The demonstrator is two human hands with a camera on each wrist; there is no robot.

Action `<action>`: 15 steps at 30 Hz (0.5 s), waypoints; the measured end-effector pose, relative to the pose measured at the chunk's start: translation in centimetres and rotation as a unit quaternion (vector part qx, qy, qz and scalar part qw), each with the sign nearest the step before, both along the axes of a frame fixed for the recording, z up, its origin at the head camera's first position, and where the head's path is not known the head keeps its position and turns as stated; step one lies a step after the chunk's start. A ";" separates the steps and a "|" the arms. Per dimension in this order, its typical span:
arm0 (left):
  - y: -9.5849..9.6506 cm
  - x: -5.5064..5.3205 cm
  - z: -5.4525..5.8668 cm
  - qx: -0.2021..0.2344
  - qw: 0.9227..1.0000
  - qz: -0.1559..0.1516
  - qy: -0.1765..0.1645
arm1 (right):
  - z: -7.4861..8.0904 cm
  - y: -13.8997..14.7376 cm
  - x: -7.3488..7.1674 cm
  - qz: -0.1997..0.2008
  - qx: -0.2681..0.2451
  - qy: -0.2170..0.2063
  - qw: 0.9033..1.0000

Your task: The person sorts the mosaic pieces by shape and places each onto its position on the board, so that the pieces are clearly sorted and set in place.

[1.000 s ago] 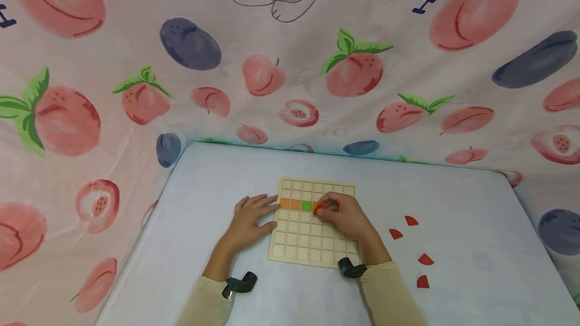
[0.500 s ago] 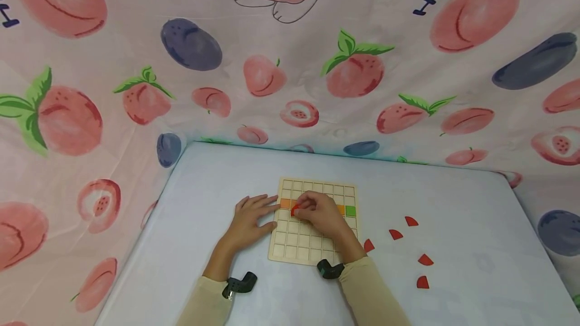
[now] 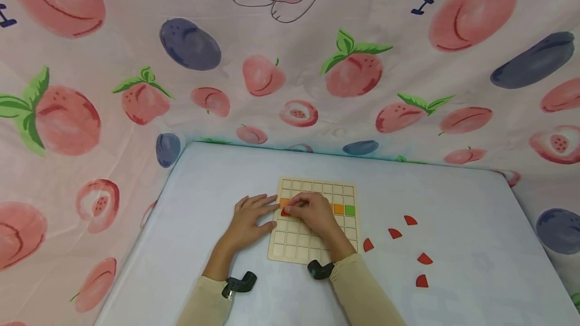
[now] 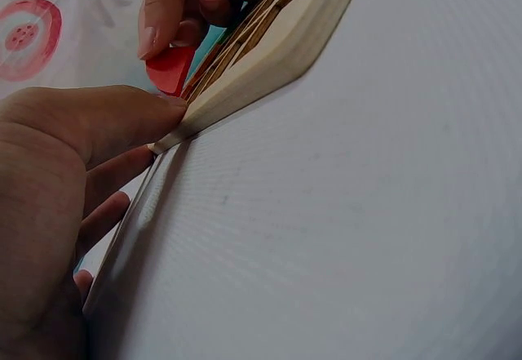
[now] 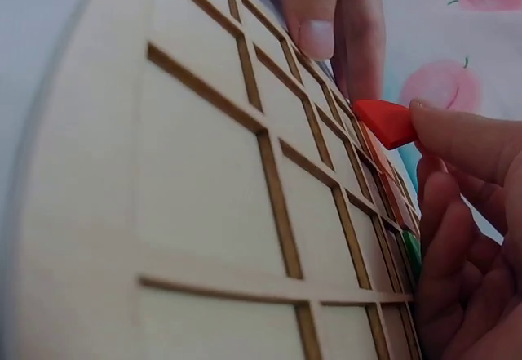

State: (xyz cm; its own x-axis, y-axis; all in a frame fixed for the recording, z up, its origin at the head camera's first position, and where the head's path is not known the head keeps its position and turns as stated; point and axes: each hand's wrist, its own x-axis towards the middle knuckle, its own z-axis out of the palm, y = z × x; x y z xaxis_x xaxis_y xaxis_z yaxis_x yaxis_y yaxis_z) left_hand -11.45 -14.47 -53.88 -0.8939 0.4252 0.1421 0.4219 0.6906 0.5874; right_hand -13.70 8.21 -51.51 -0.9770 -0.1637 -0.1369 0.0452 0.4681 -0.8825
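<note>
A wooden grid board (image 3: 296, 252) lies on the table, with a row of orange and green square tiles across it. My right hand (image 3: 313, 214) pinches a red quarter-circle piece (image 5: 385, 122) between thumb and fingers, tilted over the grid near the board's left edge. Below the leftmost orange tile (image 3: 284, 202) the red piece shows only in part in the head view. My left hand (image 3: 248, 221) lies with fingers spread, its fingertips touching the board's left edge. An orange tile (image 3: 339, 209) and a green tile (image 3: 350, 210) show right of my right hand, which hides the row's middle.
Several loose red quarter-circle pieces lie right of the board, one red piece (image 3: 368, 245) close to its edge and another red piece (image 3: 422, 281) nearer the front. A fruit-print cloth (image 3: 312, 69) hangs behind the white table (image 3: 480, 265).
My right hand has moved left along the tile row with the red piece, uncovering the orange and green tiles at the right end and a loose red piece. My left hand stays in place.
</note>
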 end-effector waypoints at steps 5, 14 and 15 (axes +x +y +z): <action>0.0 -0.1 0.0 -0.006 1.000 -0.001 -0.010 | 0.1 -0.2 -0.1 -0.009 0.023 -0.002 1.000; 0.0 -0.2 0.1 -0.007 1.000 0.000 -0.018 | -0.2 -0.6 -0.1 -0.012 0.082 0.025 0.996; 0.0 -0.2 0.1 -0.007 1.000 0.000 -0.018 | -0.2 -0.6 -0.1 -0.012 0.085 0.025 0.996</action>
State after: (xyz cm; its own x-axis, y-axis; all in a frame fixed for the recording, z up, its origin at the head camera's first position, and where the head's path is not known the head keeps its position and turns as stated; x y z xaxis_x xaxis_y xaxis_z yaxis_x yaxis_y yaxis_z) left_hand -11.62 -14.48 -53.79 -0.8986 0.4263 0.1037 0.4002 0.6995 0.5921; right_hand -13.80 7.63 -51.71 -0.9866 -0.1190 -0.1117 0.0162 0.6096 -0.7926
